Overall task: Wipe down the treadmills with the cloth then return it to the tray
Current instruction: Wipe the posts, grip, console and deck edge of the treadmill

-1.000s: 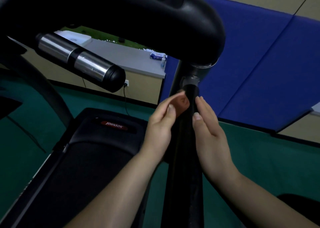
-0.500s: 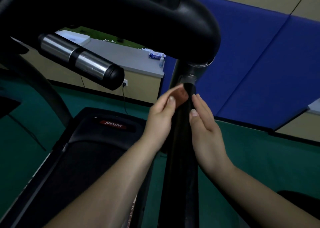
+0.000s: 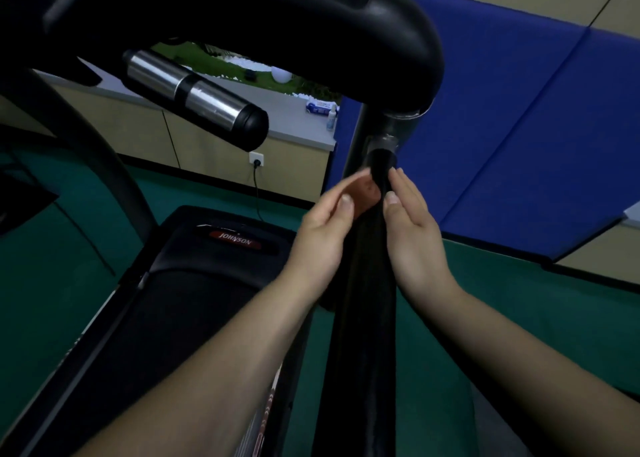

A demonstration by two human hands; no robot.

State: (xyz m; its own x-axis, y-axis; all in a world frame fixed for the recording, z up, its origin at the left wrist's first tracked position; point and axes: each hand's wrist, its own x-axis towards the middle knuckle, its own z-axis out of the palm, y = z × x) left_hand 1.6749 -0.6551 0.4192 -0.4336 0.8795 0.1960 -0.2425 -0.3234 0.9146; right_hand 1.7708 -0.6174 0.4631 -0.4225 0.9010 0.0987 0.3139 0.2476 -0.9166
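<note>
Cloth (image 3: 363, 195), reddish, sits btwn left hand (image 3: 323, 234) fingers and treadmill upright (image 3: 363, 300), left hand loosely curved pressing it on, right hand (image 3: 414, 234) flat-open on opposite side w/ nothing held; best to keep pressure even, stroke full length.

A dark green floor (image 3: 194, 193) carries a black treadmill (image 3: 194, 283) with a red "JOHNSON" label. Beyond it, a long grey-topped counter (image 3: 291, 120) with beige cabinet fronts stands along the wall; a blue-and-white packet (image 3: 320, 107) and a small clear bottle (image 3: 331, 118) sit just beside each other near the counter's right end.
</note>
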